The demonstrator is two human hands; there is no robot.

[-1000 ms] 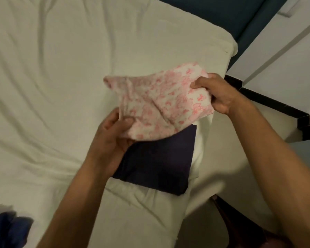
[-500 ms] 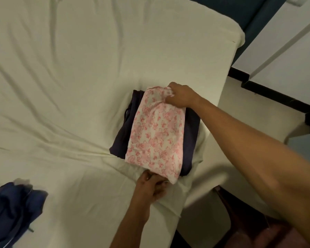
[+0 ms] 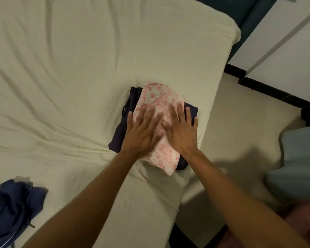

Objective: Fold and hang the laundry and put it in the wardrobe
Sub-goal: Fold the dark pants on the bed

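Note:
A folded white cloth with a pink print lies on top of a folded dark navy garment near the right edge of the bed. Both my hands lie flat on the pink cloth with straight, spread fingers. My left hand presses its left half and my right hand presses its right half, side by side. The hands cover the cloth's middle. Its near end sticks out below my wrists.
A crumpled dark blue garment lies on the bed at the lower left. A pale floor runs along the bed's right side. White cabinet panels with a black base stand at the upper right.
The pink cloth went from held up in both hands to lying on the navy garment. Both hands let go of its ends and now press flat on top of it.

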